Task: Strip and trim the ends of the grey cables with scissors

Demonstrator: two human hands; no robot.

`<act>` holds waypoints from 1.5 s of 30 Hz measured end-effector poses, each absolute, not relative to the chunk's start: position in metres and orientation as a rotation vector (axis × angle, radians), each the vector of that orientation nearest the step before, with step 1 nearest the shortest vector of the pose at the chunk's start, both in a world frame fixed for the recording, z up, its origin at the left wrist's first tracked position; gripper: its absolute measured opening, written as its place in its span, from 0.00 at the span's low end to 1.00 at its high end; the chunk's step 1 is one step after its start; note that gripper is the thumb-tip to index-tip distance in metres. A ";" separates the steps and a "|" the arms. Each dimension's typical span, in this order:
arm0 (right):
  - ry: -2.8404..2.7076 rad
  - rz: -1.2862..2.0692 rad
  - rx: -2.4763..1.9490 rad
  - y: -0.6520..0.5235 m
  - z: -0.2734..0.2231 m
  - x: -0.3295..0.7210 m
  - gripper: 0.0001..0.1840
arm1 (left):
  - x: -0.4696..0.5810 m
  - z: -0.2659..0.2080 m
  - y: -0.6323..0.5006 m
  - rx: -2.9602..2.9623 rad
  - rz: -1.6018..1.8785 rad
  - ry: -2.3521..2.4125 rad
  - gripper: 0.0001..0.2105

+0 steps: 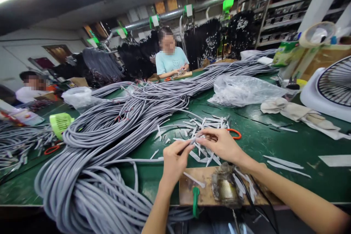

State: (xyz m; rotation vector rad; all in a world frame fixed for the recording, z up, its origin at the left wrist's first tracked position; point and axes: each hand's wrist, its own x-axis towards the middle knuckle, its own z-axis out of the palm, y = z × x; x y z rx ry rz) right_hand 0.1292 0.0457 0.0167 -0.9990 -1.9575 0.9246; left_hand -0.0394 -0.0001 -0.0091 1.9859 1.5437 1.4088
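My left hand [175,155] is closed with thumb and fingers pinching a grey cable [149,160] near its end. Close by on the right, my right hand [221,145] pinches the same cable's end, and the fingers hide most of the tip. Beneath and beyond both hands lies a pile of white strips and scraps [212,122]. The orange handle of a pair of scissors [236,134] shows just past my right hand. Below the hands, a wooden board [189,192] carries a small metal device [228,186] with dark leads and a green clip [195,201].
Thick bundles of grey cable [93,128] cover the left and run across the green table [290,186]. To the right are a clear plastic bag [244,91], a cloth [301,115] and a white fan [329,89]. A co-worker [171,58] sits opposite; another person [30,89] is far left.
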 end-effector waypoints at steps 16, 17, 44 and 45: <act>-1.654 1.434 -0.925 0.044 -0.002 0.103 0.11 | -0.029 -0.030 -0.021 1.986 1.468 1.648 0.10; -1.661 1.445 -0.924 0.044 -0.004 0.102 0.12 | -0.029 -0.030 -0.021 1.979 1.456 1.667 0.10; -2.101 0.633 -1.017 0.024 -0.004 0.107 0.17 | -0.030 -0.024 -0.025 1.774 1.505 1.862 0.12; -2.100 0.641 -1.019 0.024 -0.004 0.107 0.18 | -0.030 -0.024 -0.025 1.778 1.503 1.862 0.12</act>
